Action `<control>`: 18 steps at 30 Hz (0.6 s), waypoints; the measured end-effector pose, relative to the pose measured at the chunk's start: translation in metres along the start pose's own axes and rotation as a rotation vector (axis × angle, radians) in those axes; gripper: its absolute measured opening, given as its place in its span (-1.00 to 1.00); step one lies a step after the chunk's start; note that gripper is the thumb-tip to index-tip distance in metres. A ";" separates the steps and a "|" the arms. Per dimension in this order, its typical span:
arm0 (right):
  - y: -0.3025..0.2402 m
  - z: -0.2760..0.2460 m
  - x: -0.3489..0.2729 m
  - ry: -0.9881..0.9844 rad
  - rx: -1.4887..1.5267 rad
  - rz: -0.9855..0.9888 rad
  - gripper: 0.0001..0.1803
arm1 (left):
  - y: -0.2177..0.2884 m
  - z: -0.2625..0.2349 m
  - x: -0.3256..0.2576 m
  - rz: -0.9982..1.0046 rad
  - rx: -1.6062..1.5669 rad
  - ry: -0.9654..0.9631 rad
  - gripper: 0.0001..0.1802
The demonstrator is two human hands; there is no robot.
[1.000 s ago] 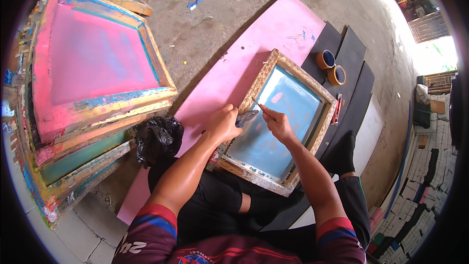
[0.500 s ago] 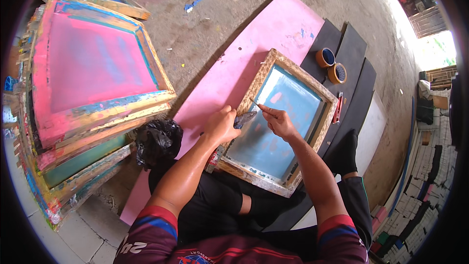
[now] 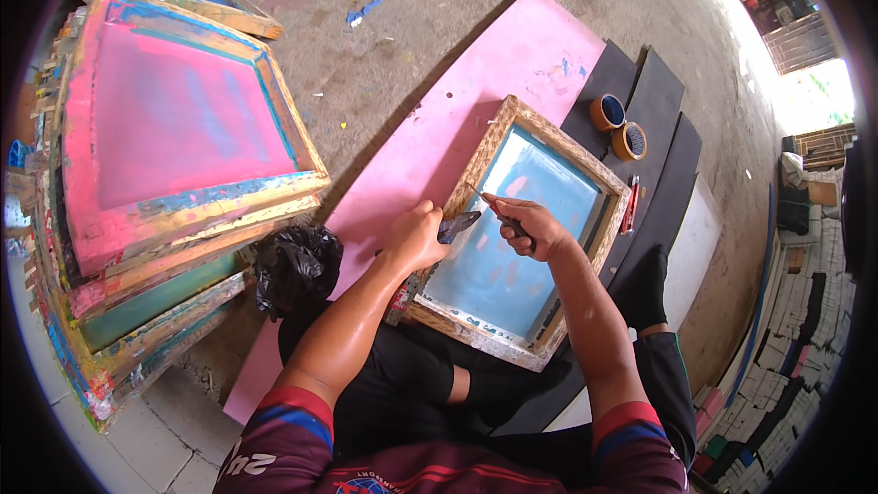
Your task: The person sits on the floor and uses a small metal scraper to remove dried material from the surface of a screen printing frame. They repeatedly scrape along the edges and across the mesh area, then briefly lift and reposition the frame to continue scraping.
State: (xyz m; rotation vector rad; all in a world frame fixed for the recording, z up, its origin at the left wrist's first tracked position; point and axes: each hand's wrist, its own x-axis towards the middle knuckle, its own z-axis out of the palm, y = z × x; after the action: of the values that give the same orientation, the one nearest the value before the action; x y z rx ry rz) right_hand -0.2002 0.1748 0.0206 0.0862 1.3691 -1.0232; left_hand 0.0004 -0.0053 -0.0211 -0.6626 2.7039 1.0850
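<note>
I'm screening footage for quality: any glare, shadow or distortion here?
In the head view, the far-right opening is washed out; in the head view, glare whitens the blue mesh's upper end, shadow darkens the pink board beside the wooden frame, and edges bend toward the black rim.

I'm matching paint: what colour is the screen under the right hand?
The screen is light blue with pinkish patches; head view.
</note>
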 end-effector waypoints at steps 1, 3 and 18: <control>0.000 0.001 -0.001 0.002 0.012 0.003 -0.45 | 0.000 0.000 -0.001 -0.003 0.004 -0.006 -0.50; 0.016 0.005 0.000 0.164 -0.309 -0.153 -0.50 | 0.001 0.000 0.000 0.002 0.002 -0.003 -0.51; 0.038 0.045 -0.015 0.694 -1.232 -0.562 -0.59 | -0.003 0.005 0.001 0.022 -0.008 0.019 -0.51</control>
State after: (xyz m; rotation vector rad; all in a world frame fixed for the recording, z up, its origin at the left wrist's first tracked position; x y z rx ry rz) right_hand -0.1400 0.1786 0.0256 -0.9839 2.5433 -0.4060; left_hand 0.0005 -0.0042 -0.0264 -0.6495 2.7308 1.1014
